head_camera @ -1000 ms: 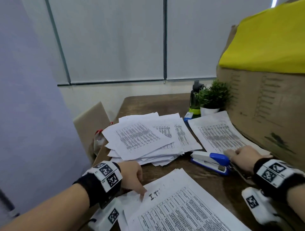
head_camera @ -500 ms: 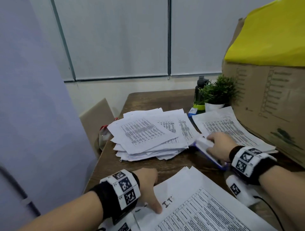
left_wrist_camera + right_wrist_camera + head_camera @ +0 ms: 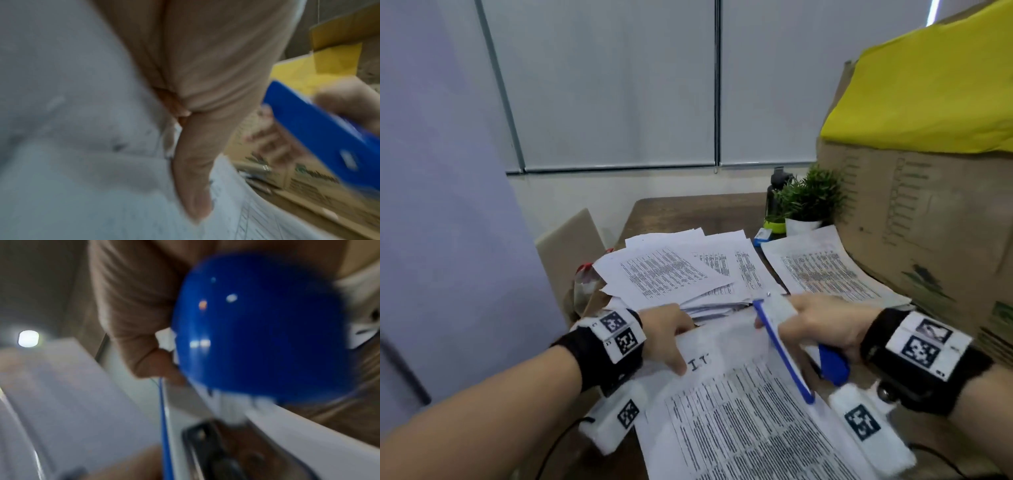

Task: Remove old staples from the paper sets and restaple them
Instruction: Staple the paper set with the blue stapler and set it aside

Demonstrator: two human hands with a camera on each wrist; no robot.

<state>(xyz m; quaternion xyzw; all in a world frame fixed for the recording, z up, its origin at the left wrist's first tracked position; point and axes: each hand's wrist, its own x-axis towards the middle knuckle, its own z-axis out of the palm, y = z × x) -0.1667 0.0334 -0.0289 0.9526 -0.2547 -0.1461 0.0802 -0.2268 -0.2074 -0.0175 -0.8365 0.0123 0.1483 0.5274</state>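
Observation:
A printed paper set (image 3: 739,411) marked "I.T" lies on the wooden table (image 3: 688,212) in front of me. My left hand (image 3: 671,337) grips its top left corner, thumb (image 3: 195,186) on the top sheet and fingers under the lifted edge. My right hand (image 3: 822,325) holds a blue and white stapler (image 3: 791,346) tilted in the air above the set's right side. In the right wrist view the stapler's blue rear (image 3: 257,324) fills the frame, blurred. The left wrist view shows the stapler's blue base (image 3: 320,134) to the right.
A loose heap of printed sheets (image 3: 681,274) lies behind the set, another stack (image 3: 825,267) at the right. A large cardboard box (image 3: 928,222) with yellow paper on top stands at the right. A small potted plant (image 3: 808,202) and dark bottle (image 3: 777,192) stand behind.
My right hand has taken the stapler off the table and carried it left over the paper set. My left hand has shifted from pressing the sheet to gripping its lifted corner.

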